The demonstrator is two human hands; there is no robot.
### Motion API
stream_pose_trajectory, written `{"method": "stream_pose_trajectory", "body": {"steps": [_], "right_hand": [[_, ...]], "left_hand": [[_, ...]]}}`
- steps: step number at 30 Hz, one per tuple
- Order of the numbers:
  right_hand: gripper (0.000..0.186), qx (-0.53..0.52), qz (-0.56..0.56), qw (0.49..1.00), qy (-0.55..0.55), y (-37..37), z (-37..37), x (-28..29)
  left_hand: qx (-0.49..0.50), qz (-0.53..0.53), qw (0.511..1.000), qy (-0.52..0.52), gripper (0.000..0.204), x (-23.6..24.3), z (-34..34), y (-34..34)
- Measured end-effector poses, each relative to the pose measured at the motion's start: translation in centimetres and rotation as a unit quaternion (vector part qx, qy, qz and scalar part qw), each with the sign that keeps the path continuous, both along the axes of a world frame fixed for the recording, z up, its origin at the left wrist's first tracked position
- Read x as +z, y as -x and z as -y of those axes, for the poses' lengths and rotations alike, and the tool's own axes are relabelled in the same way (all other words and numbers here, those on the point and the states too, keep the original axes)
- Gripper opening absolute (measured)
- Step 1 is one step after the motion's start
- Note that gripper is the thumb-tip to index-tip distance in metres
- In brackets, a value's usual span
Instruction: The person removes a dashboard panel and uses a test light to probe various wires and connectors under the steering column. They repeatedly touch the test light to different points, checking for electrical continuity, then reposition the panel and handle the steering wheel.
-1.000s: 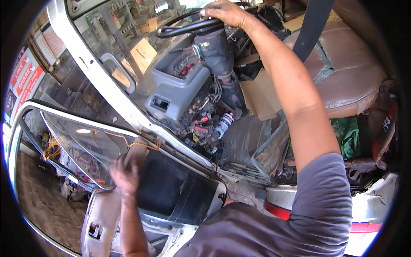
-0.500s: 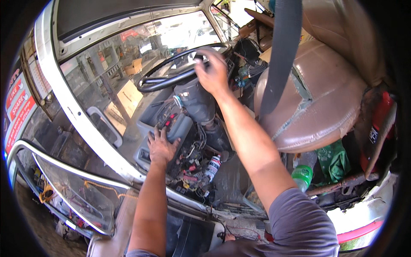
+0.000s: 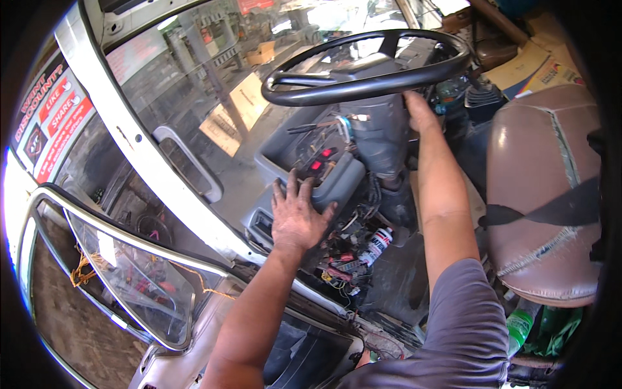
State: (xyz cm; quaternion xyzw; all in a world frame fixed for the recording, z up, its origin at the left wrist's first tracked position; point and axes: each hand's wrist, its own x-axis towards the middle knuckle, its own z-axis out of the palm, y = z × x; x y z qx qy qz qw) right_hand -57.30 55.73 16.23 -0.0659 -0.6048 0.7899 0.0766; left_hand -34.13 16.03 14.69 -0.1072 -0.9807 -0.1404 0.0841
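Observation:
My left hand (image 3: 298, 217) rests on the near edge of a grey plastic dash panel (image 3: 346, 183), its fingers spread and holding nothing. Small red pieces (image 3: 322, 159) lie in the panel's tray beyond the fingertips. My right hand (image 3: 421, 111) reaches under the black steering wheel (image 3: 372, 85), on the right side of the dark steering column (image 3: 381, 139). The wheel and column hide its fingers, so what it touches cannot be seen. Below the dash panel hang loose wires and connectors (image 3: 340, 264), with a white spray can (image 3: 377, 245) beside them.
A brown seat (image 3: 538, 152) with torn covering and a black strap (image 3: 551, 211) across it stands at the right. Under it is a green-labelled bottle (image 3: 518, 327). The door (image 3: 194, 311) hangs out at the lower left. Cardboard (image 3: 538, 65) lies at the far right.
My right hand has left the steering wheel rim and gone down beside the column. My left hand stays on the dash panel. The view has shifted, and the strap now lies across the seat.

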Motion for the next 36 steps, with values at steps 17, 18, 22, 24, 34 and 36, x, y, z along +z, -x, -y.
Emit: {"method": "stream_pose_trajectory", "body": {"steps": [17,18,22,24,34,36], "right_hand": [[0.048,0.099,-0.113,0.984,0.095,-1.9,-3.6,-6.8],[0.047,0.110,-0.122,0.984,0.075,-2.0,-3.7,-6.6],[0.048,0.165,-0.106,0.977,0.089,-2.5,-3.7,-6.6],[0.047,0.151,-0.108,0.978,0.091,-2.4,-3.4,-6.7],[0.040,0.083,-0.107,0.980,0.148,-4.4,-1.7,-7.3],[0.039,0.074,-0.117,0.979,0.148,-4.7,-1.4,-7.2]], "left_hand": [[-0.014,-0.050,0.998,-0.035,0.071,-0.4,0.3,0.2],[-0.011,-0.047,0.998,-0.035,0.071,-0.4,0.2,0.2],[0.003,0.000,1.000,-0.025,0.076,-0.1,0.1,0.0],[0.000,-0.026,0.999,-0.030,0.075,-0.1,0.0,-0.1],[-0.005,-0.049,0.998,-0.027,0.070,-0.4,0.2,-0.8],[-0.007,-0.049,0.998,-0.028,0.070,-0.4,0.2,-0.8]]}}
